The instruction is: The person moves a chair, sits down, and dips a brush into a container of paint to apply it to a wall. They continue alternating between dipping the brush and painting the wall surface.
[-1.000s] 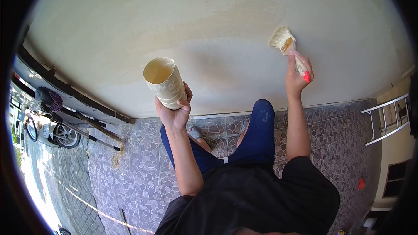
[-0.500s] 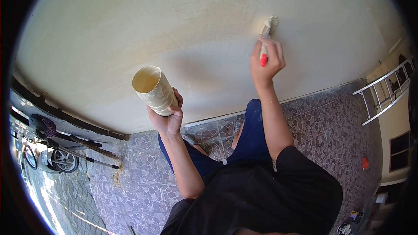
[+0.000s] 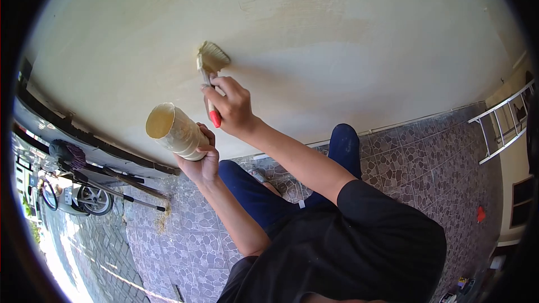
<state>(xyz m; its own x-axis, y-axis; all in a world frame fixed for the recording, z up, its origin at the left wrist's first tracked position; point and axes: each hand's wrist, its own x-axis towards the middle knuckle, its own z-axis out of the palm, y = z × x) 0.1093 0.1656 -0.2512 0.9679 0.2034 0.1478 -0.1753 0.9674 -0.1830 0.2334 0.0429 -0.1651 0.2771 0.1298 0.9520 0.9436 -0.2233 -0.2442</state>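
Right hand [image 3: 234,106] is wrapping tight round the light brush [image 3: 211,62], gripping its stiff handle while soft bristles are pressing the wall [image 3: 365,39]. Left hand [image 3: 199,160] is clasping the paint cup [image 3: 174,131], likely slippery, round its base.

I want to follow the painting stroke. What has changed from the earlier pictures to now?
The right hand carried the paintbrush leftward along the wall, from the right side to just above the paint cup. The left hand keeps holding the cup, now slightly lower and further left. Nothing was let go.

Bare wall [image 3: 348,33] right of brush [image 3: 211,59]
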